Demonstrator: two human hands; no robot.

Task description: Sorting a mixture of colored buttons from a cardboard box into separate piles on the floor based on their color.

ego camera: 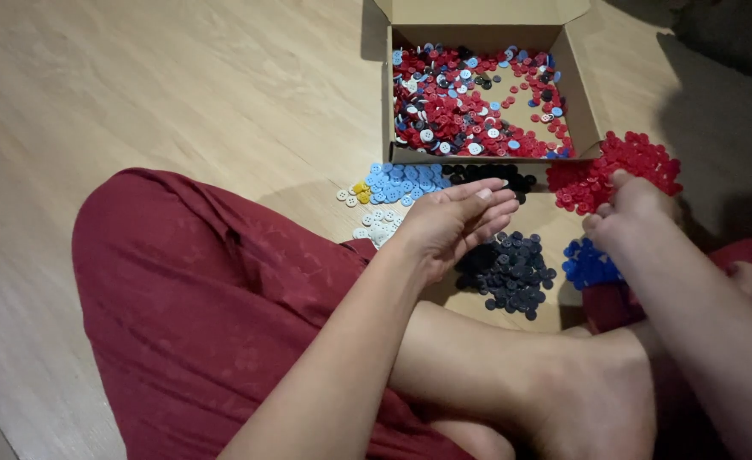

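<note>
Down on the wooden floor (154,94) we go, a person sitting cross-legged in dark red trousers (197,298), one bare foot (580,400) tucked in front. Ahead sits the open cardboard box (582,94), its bottom thick with mixed buttons (453,102), mostly red with dark, white and pale blue among them. Just this side of it, sorted heaps on a flat card: the red pile (627,166) at the right, the dark navy pile (512,268) in the middle, light blue buttons (401,183), a black strip (491,173), a deep blue cluster (587,262), white ones (378,226) and a few yellow (360,189).

Now the hands. The left hand (453,223) hangs over the navy pile, fingers straight and held close together, palm turned inward; whether it carries a button I cannot tell. The right hand (627,213) is loosely curled at the near edge of the red pile, fingertips touching it; any pinch is hidden.

These buttons look light, hard and slick, likely to skitter. A fingertip pinch on the rim seems the surest hold.
</note>
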